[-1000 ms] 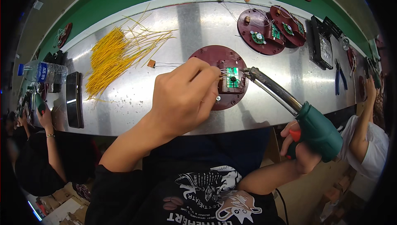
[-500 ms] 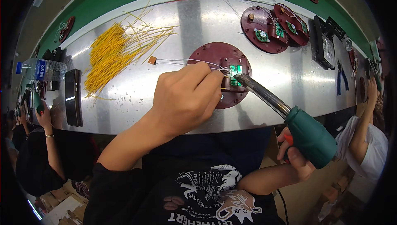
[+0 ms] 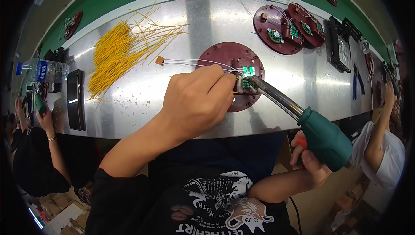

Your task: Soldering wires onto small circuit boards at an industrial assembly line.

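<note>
A dark red round plastic housing lies on the metal bench, with a small green circuit board in its raised middle. My left hand is closed in a pinch at the board's left edge, on what looks like a thin yellow wire; its fingertips are partly hidden. Wrapped in my right hand is the dark green handle of a soldering iron. The iron's dark tip meets the board just right of my left fingertips. Thin white wires run from the housing to a small copper-coloured square piece.
A pile of yellow wires lies left, beside a phone and a water bottle. More red housings, a black case and blue-handled pliers sit right. Co-workers' arms show at both sides.
The iron's tip has shifted slightly left along the board. My left hand has edged a little right, still pinched, and the view has moved slightly.
</note>
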`<state>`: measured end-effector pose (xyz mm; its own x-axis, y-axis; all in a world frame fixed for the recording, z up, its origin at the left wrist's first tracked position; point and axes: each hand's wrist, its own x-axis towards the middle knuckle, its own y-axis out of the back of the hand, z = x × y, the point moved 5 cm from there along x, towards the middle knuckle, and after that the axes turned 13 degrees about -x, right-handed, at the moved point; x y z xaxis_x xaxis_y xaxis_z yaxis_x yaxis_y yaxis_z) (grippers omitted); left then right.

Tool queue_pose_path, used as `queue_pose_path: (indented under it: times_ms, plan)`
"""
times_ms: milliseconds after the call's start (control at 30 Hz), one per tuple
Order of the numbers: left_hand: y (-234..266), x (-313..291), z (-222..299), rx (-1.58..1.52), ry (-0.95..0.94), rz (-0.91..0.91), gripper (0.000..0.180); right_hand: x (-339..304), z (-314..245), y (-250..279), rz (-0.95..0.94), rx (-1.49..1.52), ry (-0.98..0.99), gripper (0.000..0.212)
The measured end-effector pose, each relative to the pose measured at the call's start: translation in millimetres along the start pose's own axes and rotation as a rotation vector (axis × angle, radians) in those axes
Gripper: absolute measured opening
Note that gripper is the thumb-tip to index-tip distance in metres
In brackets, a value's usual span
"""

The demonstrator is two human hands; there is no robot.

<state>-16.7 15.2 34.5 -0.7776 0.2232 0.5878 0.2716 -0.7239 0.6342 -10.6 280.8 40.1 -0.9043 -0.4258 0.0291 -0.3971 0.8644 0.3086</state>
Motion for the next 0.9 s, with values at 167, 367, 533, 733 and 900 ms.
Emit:
queue_pose_path:
  times_ms: [167,367,533,733,900]
  plan:
    - [0.3,-1.2,-1.2,-0.004,0.001,0.008,0.02,-0.2,0.3,-2.2,0.066,-0.001,0.007,0.051]
    - [0.7,0.2,-0.1,-0.002,-0.013,0.012,0.021,-1.1,-1.0,-1.7,0.058,0.016,-0.005,0.052]
    - [1.3,0.6,0.3,0.009,0.001,-0.004,0.021,1.7,0.5,0.5,0.062,0.046,0.005,0.05]
    - [1.4,1.3,0.9,0.009,0.007,-0.004,0.022,1.7,0.4,0.2,0.039,0.06,-0.013,0.05]
    - [1.1,0.3,0.1,0.019,-0.001,0.003,0.021,0.9,0.0,-0.9,0.067,0.063,-0.002,0.051]
